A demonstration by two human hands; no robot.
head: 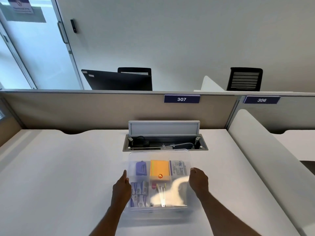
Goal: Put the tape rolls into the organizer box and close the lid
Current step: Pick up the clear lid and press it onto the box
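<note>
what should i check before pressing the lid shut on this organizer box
1. Both hands on the lid: ok. The left hand and right hand hold the clear lid by its side edges.
2. Lid squared over the organizer box: cannot tell; the lid is blurred.
3. Tape rolls inside: cannot tell; glare hides the near right compartment.
4. Nothing sticking up above the dividers: cannot tell. The orange sticky notes look flat.
5. Desk around the box free of stray items: ok.
6. Open cable hatch clear of the box: ok.

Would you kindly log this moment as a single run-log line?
phase: lid handling | left hand: on lid's left edge | right hand: on right edge | lid: over organizer box | tape rolls: not discernible
</note>
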